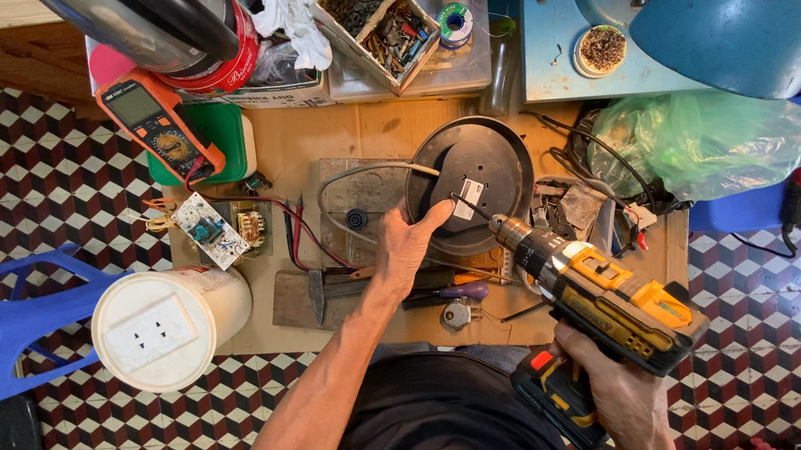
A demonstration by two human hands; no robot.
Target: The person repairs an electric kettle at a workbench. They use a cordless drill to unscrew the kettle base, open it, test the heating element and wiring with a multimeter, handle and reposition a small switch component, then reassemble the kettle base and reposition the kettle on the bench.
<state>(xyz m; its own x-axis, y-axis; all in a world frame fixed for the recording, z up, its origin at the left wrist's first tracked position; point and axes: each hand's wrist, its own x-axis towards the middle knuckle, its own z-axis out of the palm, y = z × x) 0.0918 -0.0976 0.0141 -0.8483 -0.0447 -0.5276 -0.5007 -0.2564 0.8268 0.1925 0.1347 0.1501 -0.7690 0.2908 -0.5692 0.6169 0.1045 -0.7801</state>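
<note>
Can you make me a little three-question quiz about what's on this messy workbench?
1. True or false: the right hand holds a cordless drill.
2. What does the left hand rest on?
A. the orange multimeter
B. the round dark base
C. the white tub
3. Fill in: the drill's bit points at the white ____ on the base.

Key:
1. True.
2. B. The hand lies on the base's left edge, thumb stretched across it.
3. Label.
</note>
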